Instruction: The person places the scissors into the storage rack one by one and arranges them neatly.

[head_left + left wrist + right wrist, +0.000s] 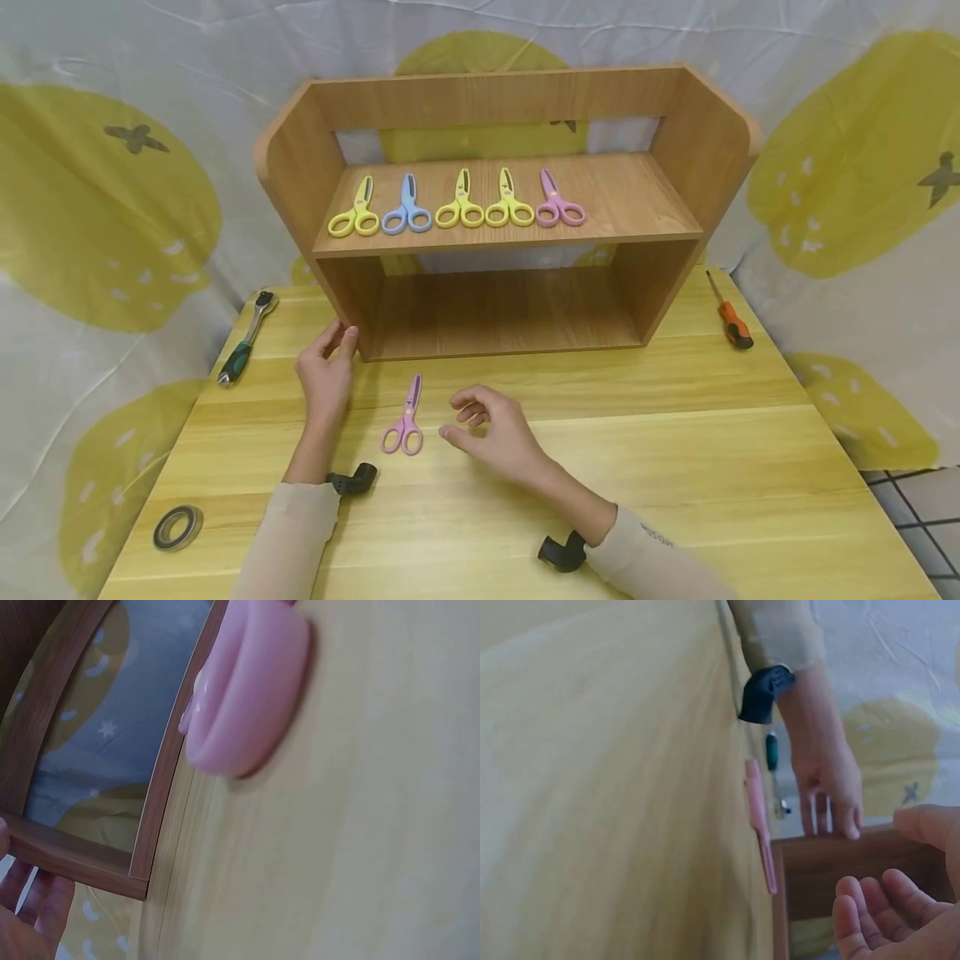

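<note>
My left hand [328, 372] is at the lower left of the wooden shelf [510, 246], pinching the front edge of its left side panel. In the left wrist view the thumb lies inside the panel and the fingers [52, 904] outside it. A pair of pink scissors [408, 421] lies on the table between my hands, blades toward the shelf; its handle fills the top of the left wrist view. My right hand [495, 433] hovers to the right of these scissors with loosely bent fingers, holding nothing. On the upper shelf board several scissors [462, 208] in yellow, blue and pink stand in a row.
A ratchet wrench [249, 337] with a green handle lies at the table's left edge, and a bearing ring [177, 527] sits at the front left. An orange screwdriver [731, 321] lies at the right. Patterned cloth [112, 208] hangs behind and beside the table.
</note>
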